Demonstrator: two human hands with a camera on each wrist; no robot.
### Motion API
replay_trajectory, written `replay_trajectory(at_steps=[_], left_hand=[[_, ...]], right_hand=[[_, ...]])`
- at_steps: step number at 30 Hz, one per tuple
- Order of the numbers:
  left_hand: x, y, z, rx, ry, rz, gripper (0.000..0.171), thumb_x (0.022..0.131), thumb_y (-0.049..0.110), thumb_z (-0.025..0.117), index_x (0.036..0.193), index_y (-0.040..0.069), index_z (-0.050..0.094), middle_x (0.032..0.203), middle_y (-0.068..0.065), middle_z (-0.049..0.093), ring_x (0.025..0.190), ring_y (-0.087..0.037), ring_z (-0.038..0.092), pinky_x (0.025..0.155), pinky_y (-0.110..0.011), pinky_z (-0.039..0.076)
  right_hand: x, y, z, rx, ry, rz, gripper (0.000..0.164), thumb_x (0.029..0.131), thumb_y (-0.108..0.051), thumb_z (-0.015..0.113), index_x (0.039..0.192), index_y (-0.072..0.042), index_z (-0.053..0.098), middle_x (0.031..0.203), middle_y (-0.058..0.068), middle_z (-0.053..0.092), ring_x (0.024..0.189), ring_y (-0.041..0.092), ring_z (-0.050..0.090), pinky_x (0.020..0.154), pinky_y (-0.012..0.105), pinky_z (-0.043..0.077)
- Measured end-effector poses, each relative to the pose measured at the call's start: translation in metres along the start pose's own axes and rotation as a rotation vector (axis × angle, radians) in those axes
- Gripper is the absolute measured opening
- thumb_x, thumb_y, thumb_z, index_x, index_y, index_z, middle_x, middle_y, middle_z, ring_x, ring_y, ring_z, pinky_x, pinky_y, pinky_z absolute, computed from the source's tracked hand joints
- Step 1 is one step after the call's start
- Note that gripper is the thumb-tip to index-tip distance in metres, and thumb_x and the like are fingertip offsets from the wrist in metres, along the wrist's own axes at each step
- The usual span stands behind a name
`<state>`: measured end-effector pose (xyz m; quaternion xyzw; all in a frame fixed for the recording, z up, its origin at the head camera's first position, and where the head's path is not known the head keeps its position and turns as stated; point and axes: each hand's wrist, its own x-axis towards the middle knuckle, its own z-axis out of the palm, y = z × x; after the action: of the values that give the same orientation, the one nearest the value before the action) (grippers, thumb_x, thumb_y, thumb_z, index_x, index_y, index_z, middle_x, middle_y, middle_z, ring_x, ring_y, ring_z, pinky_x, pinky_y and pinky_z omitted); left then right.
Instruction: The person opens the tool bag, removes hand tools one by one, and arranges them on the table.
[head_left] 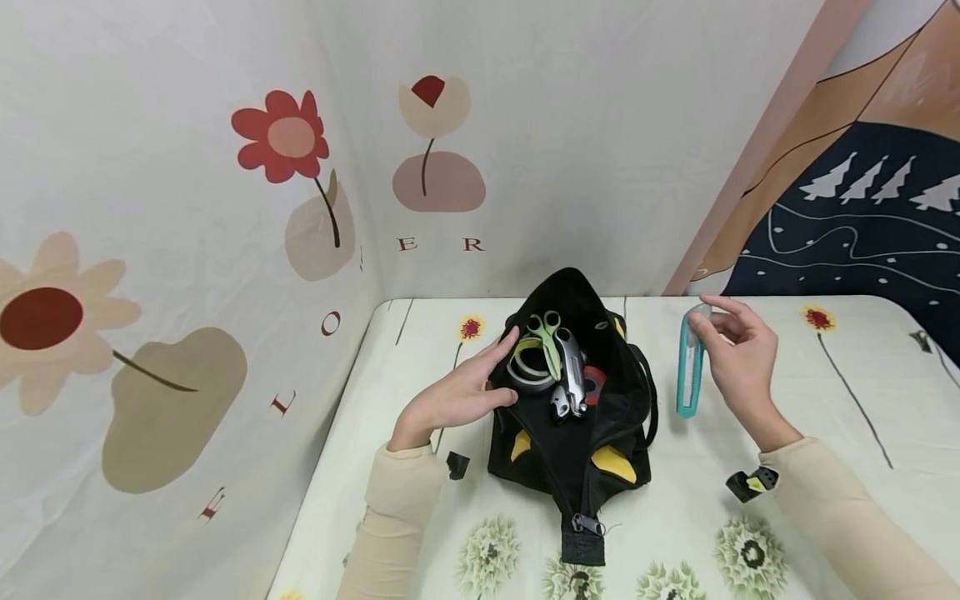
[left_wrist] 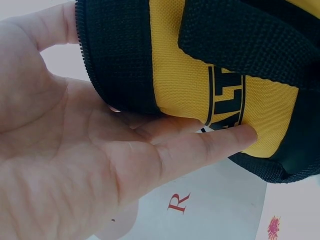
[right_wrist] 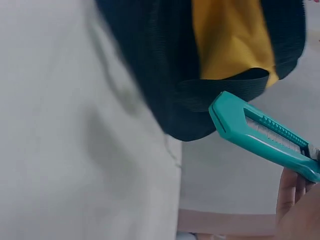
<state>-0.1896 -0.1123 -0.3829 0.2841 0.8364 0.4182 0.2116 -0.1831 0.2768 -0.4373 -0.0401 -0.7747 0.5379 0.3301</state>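
A black and yellow tool bag (head_left: 517, 458) lies on the table with its zipped mouth spread wide. My left hand (head_left: 459, 392) holds its left rim, thumb at the opening and fingers fairly straight along the yellow outer side (left_wrist: 182, 65). Inside the bag are green-handled scissors (head_left: 553, 354), a silver multi-tool (head_left: 573, 375), a roll of tape (head_left: 531, 385) and a red object (head_left: 594, 385), partly hidden. To the right of the bag, my right hand (head_left: 742, 358) pinches a teal utility knife (head_left: 689, 367) by its top end, held upright apart from the bag.
A zipper pull (head_left: 588, 525) hangs on the bag's front flap. The floral tablecloth (head_left: 817, 500) covers the table. Printed fabric walls (head_left: 600, 150) stand behind and at the left. Dark wrist straps (head_left: 752, 483) show by both cuffs.
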Motion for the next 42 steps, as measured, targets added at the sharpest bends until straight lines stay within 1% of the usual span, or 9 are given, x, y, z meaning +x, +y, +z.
replay_trajectory(at_steps=[5,10,13,21,28,33,37,40,42], left_hand=[[-0.001,0.000,0.000,-0.012,-0.002,-0.004,0.092,0.106,0.015,0.060,0.180,0.019,0.005,0.186,-0.007,0.003,0.169,-0.024,0.015,0.114,-0.048,0.041],[-0.002,0.000,0.000,-0.019,0.000,-0.001,0.092,0.106,0.015,0.060,0.180,0.018,0.005,0.186,-0.006,0.003,0.170,-0.024,0.014,0.116,-0.050,0.041],[-0.002,0.000,0.000,-0.019,0.001,-0.002,0.092,0.106,0.014,0.060,0.180,0.018,0.005,0.186,-0.006,0.003,0.170,-0.024,0.012,0.120,-0.051,0.041],[-0.002,0.000,0.000,-0.018,0.001,-0.006,0.092,0.106,0.015,0.060,0.180,0.018,0.006,0.186,-0.006,0.003,0.171,-0.024,0.009,0.128,-0.054,0.035],[-0.003,0.001,-0.001,-0.029,-0.003,-0.004,0.092,0.106,0.013,0.060,0.180,0.017,0.006,0.186,-0.006,0.003,0.171,-0.024,0.007,0.130,-0.055,0.034],[-0.002,0.001,-0.001,-0.023,-0.004,-0.003,0.092,0.106,0.015,0.060,0.180,0.016,0.006,0.186,-0.008,0.003,0.170,-0.026,0.011,0.124,-0.053,0.039],[-0.002,0.001,-0.002,-0.023,-0.006,-0.003,0.092,0.106,0.014,0.060,0.180,0.016,0.006,0.186,-0.009,0.003,0.170,-0.026,0.014,0.122,-0.053,0.039],[-0.001,0.001,-0.002,-0.021,-0.006,-0.002,0.091,0.106,0.014,0.060,0.180,0.015,0.006,0.186,-0.010,0.003,0.170,-0.026,0.014,0.124,-0.054,0.038],[-0.002,0.001,-0.003,-0.018,-0.005,0.000,0.092,0.106,0.015,0.060,0.180,0.015,0.006,0.186,-0.010,0.003,0.170,-0.026,0.012,0.125,-0.054,0.037]], right_hand=[[-0.004,0.012,0.003,-0.049,-0.053,0.040,0.033,0.103,-0.004,0.079,0.135,0.002,0.077,0.083,-0.038,0.067,0.083,-0.011,0.065,0.085,0.011,0.048],[-0.007,0.021,0.006,-0.122,-0.116,0.087,0.033,0.103,-0.010,0.080,0.136,-0.002,0.077,0.083,-0.040,0.064,0.086,-0.014,0.062,0.087,0.009,0.046],[-0.010,0.025,0.008,-0.149,-0.148,0.105,0.033,0.104,-0.013,0.079,0.136,-0.003,0.077,0.085,-0.038,0.064,0.086,-0.015,0.062,0.084,0.008,0.047],[-0.014,0.037,0.011,-0.116,-0.202,0.149,0.033,0.105,-0.013,0.079,0.134,0.002,0.076,0.084,-0.035,0.068,0.078,-0.016,0.064,0.070,0.008,0.050],[-0.013,0.045,0.012,-0.123,-0.225,0.191,0.037,0.105,-0.015,0.078,0.137,0.002,0.074,0.083,-0.035,0.068,0.079,-0.018,0.065,0.071,0.008,0.051],[-0.012,0.050,0.011,-0.103,-0.255,0.276,0.043,0.106,-0.018,0.077,0.142,0.004,0.070,0.081,-0.037,0.066,0.074,-0.013,0.065,0.066,0.012,0.053],[-0.010,0.054,0.009,-0.090,-0.299,0.336,0.048,0.106,-0.017,0.078,0.147,0.005,0.066,0.080,-0.034,0.067,0.072,-0.010,0.064,0.063,0.015,0.054],[-0.009,0.058,0.008,-0.103,-0.343,0.361,0.052,0.104,-0.015,0.079,0.149,0.005,0.064,0.084,-0.030,0.069,0.076,-0.010,0.064,0.066,0.016,0.054],[-0.008,0.060,0.008,-0.114,-0.379,0.371,0.054,0.103,-0.014,0.080,0.151,0.005,0.063,0.089,-0.024,0.074,0.079,-0.011,0.064,0.068,0.015,0.053]])
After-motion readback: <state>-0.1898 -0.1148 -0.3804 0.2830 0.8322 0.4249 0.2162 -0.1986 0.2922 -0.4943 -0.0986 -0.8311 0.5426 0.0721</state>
